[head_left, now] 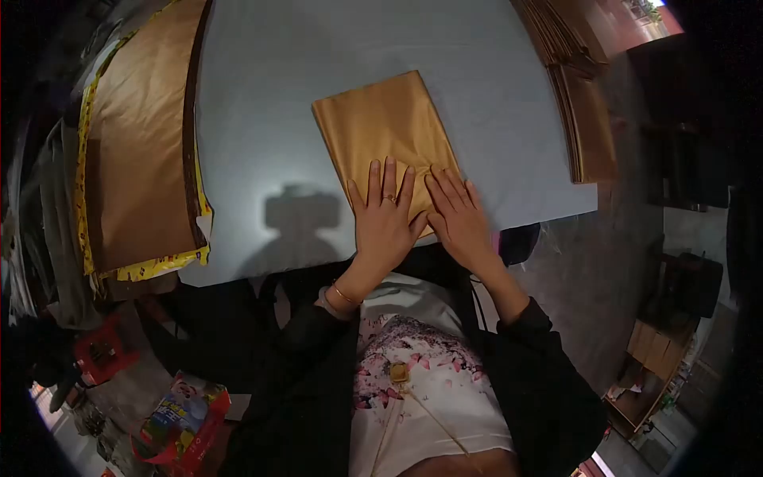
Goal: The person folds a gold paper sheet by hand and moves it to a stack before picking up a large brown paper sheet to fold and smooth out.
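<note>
A folded sheet of golden-brown paper lies on the pale grey table, its long sides slanting slightly. My left hand rests flat on the paper's near part, fingers spread, with a ring on one finger and a bracelet at the wrist. Beside it, my right hand presses flat on the near right edge of the paper, fingers stretched forward. The two thumbs almost meet. Both palms cover the near end of the paper, so most of that edge is hidden.
A large stack of brown sheets on yellow wrapping lies at the table's left. Folded brown bundles are piled along the right edge. On the floor at lower left are a red bag and a red object. A wooden shelf stands right.
</note>
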The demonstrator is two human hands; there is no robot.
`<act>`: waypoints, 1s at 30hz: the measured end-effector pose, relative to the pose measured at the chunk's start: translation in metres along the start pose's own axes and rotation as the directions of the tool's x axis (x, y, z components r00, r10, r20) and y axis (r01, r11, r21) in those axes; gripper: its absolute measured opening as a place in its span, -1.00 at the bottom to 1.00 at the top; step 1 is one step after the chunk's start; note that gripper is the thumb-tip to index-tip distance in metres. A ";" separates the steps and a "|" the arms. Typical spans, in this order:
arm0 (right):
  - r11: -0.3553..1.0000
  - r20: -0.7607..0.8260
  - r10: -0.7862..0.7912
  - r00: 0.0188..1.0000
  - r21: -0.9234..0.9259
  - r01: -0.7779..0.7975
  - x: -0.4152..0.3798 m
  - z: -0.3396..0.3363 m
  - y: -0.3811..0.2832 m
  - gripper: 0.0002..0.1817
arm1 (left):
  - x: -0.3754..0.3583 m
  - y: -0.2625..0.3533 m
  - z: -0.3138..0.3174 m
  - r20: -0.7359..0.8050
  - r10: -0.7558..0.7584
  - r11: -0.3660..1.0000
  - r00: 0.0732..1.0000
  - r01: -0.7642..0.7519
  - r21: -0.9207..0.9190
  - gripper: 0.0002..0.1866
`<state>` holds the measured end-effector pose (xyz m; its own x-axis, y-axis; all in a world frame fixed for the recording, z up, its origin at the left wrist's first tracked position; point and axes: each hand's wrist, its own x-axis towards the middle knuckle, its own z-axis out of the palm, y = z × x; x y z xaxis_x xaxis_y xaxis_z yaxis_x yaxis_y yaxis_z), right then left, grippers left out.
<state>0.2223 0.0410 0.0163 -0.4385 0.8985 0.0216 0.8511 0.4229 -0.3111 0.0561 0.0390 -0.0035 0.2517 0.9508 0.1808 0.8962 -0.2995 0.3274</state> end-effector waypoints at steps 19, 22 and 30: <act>0.992 -0.031 -0.122 0.992 0.039 0.123 0.045 -0.005 0.006 -0.43 | -0.002 0.002 0.000 -0.024 -0.022 0.998 0.999 0.020 -0.055 -0.28; 0.996 -0.049 -0.091 0.995 -0.005 0.091 0.060 -0.001 0.017 -0.43 | -0.003 0.002 0.002 -0.031 -0.024 0.997 0.999 0.022 -0.071 -0.28; 0.996 -0.124 -0.029 0.992 -0.087 0.019 0.100 0.004 0.036 -0.42 | -0.004 0.002 -0.002 -0.022 -0.009 1.000 1.000 0.009 0.000 -0.26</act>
<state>0.2081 0.1452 0.0036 -0.4242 0.8933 0.1484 0.8647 0.4483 -0.2264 0.0559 0.0344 -0.0023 0.2351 0.9516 0.1980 0.8984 -0.2906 0.3294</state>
